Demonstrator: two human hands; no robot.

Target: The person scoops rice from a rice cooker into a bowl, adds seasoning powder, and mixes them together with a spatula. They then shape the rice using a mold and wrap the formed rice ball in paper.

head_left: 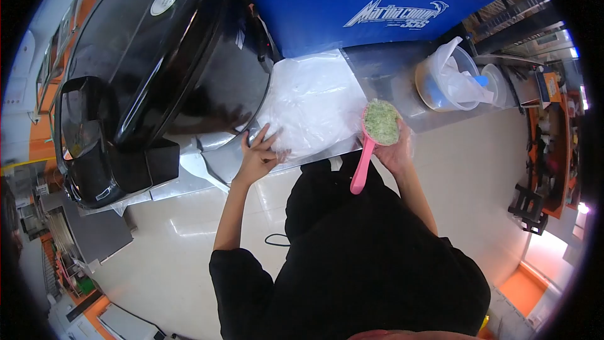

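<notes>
My right hand is curled around the far side of a pink scoop, whose bowl is heaped with pale green and white grains. The scoop's handle points back toward my body. Thin clear plastic shows around that hand, and its fingers under the bowl are partly hidden. My left hand rests with fingers apart at the near left edge of a stack of clear plastic sheets or bags. Left of it, a white paddle lies at the counter edge.
A large black rice cooker-like pot stands at left. Behind the plastic is a blue cooler box. At right sits a clear tub with white plastic inside, beside a round lid. The metal counter's front edge runs before me.
</notes>
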